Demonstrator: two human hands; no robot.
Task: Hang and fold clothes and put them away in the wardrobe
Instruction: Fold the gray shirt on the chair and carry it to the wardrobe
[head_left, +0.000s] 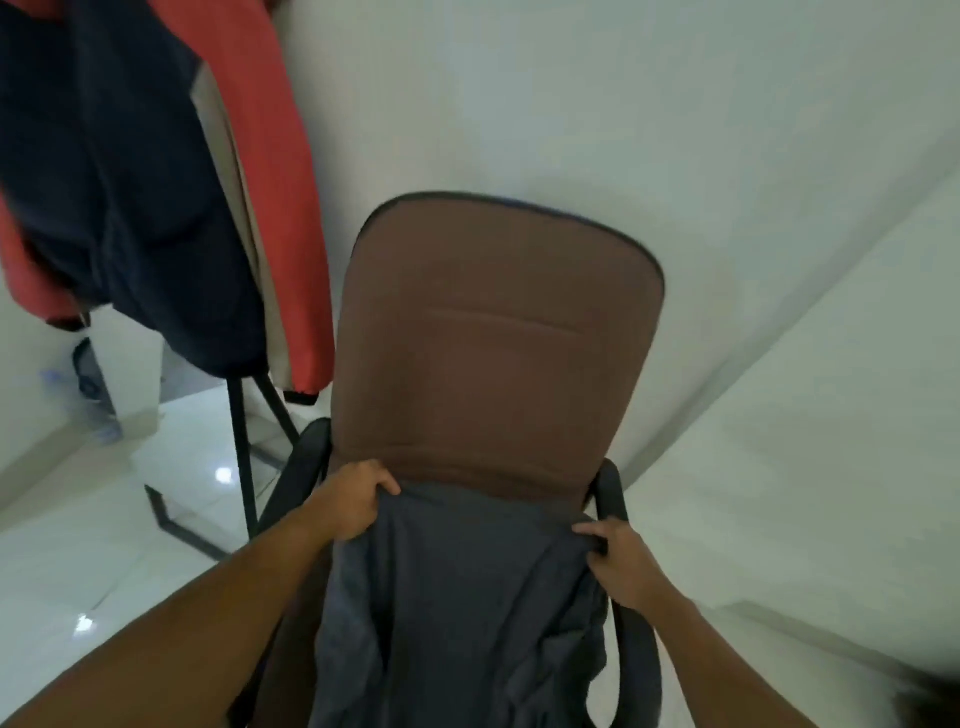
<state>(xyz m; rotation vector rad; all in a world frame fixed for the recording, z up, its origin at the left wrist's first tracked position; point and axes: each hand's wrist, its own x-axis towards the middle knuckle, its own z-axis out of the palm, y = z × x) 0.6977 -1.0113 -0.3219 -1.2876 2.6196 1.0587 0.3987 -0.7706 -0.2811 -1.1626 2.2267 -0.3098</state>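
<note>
Head view. A dark grey cloth garment (457, 597) lies draped over the seat of a brown padded office chair (498, 338), in the lower centre of the frame. Its top edge sits at the foot of the chair back. The rest runs down toward the bottom edge of the frame, so the long axis points from the chair back toward the person.

The left hand (353, 501) has its fingers curled over the upper left corner of the garment, grasping the cloth. The right hand (621, 564) pinches the upper right corner, just beside the black armrest (613, 488). The top edge is stretched between the two hands. The left hand is slightly higher in the frame, closer to the chair back.

Judgement: with both hands on one edge and the length trailing toward the body, a lift would let the garment hang full length for folding or hanging.

In the upper left of the frame, a red and navy jacket (130, 182) hangs on a black metal stand (241, 441) over a glossy white tiled floor (104, 571). No wardrobe is in view.
</note>
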